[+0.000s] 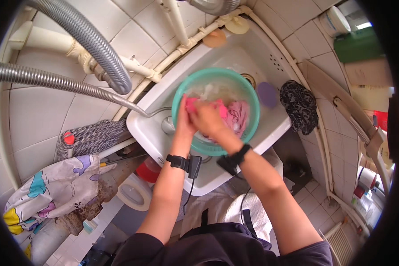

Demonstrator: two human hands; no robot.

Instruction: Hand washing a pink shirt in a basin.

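Observation:
A pink cloth [237, 116] lies partly in sudsy, cloudy water inside a round green basin [256, 106]. The basin stands in a white sink [139, 126]. My left hand [185, 119] is at the basin's left side, its fingers closed on a bright pink part of the cloth. Against it presses my right hand [207, 119], smeared a little by motion, with its fingers curled over the same bunched cloth. Some of the cloth is hidden beneath the hands. Each wrist wears a black band with a small device and a cable.
Yellowish pipes [177, 22] and grey corrugated hoses [88, 40] run along the tiled wall. A purple oval piece [267, 94] lies in the sink. A black patterned cloth [299, 106] hangs over the right rim. At the left are a grey string mop [93, 138] and a patterned cloth [60, 186].

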